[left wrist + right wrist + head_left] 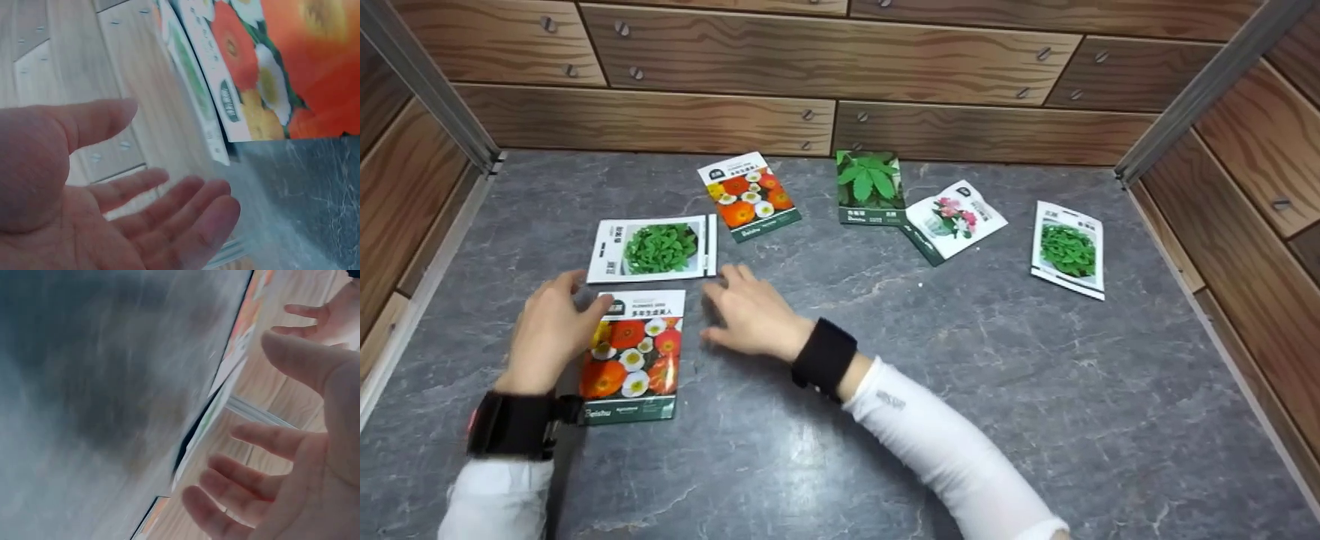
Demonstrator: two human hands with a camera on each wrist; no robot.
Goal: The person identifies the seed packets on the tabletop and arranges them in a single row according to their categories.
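Observation:
On the left of the table, a seed packet with orange and white flowers (634,360) lies upright to the viewer. My left hand (547,322) is at its left edge, fingers spread and thumb overlapping its upper left corner in the head view. Just beyond lies a green-leaf seed packet (652,249), turned sideways. My right hand (754,311) is over the table to the right of both packets, fingertips near the sideways packet's lower right corner. In the wrist views the left palm (129,225) and right palm (298,478) hold nothing, with fingers relaxed and apart.
Farther back lie another orange-flower packet (751,195), a packet with one big green leaf (870,187) and a pink-flower packet (956,221) that meets its corner. A second green-leaf packet (1069,251) lies at the right. Wood-patterned walls (840,60) enclose the grey table (900,337).

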